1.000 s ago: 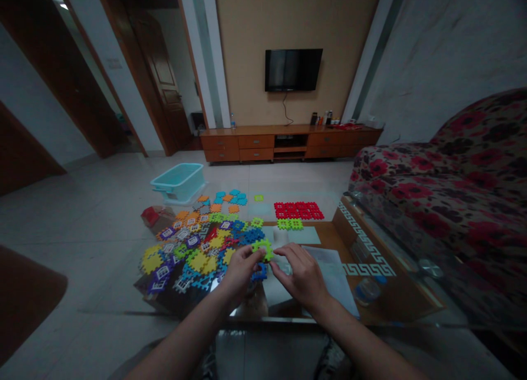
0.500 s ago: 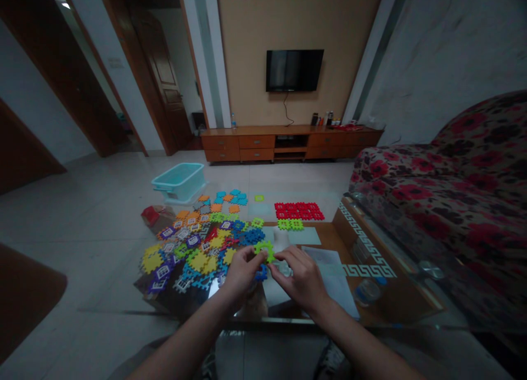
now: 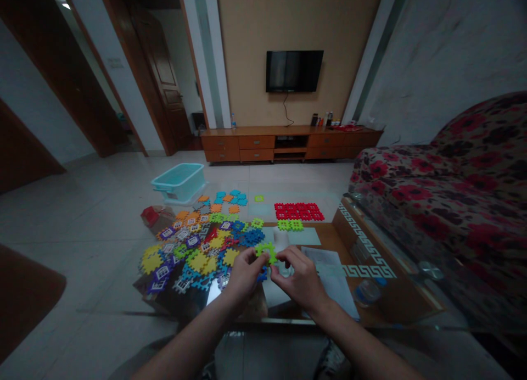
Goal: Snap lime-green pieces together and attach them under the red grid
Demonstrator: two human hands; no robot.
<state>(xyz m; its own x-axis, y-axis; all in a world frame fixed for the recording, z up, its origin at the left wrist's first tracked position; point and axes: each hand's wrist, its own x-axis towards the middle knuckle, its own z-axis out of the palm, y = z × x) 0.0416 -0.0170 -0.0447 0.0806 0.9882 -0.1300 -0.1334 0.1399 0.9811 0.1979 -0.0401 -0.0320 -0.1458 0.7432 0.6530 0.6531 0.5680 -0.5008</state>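
Observation:
Between my hands, just above the glass table, is a lime-green puzzle tile (image 3: 265, 250) with notched edges. My left hand (image 3: 247, 270) grips its lower left side, the thumb across its face. The fingertips of my right hand (image 3: 300, 273) pinch at its right edge; their exact contact is too small to tell. A blue tile (image 3: 262, 274) shows partly behind my left hand. Beyond my hands lie two joined green tiles (image 3: 290, 224) and a flat block of joined red tiles (image 3: 299, 211). To the left spreads a heap of mixed loose tiles (image 3: 201, 259).
A light blue plastic tub (image 3: 181, 182) stands beyond the heap, near a red bag (image 3: 154, 218). Under the glass are papers (image 3: 329, 270) and a water bottle (image 3: 368, 292). A flowered sofa (image 3: 461, 204) borders the right side; a low cabinet (image 3: 255, 144) stands by the far wall.
The green tile has turned slightly in my fingers, and my right fingertips have shifted a little at its edge. Everything else stays where it was.

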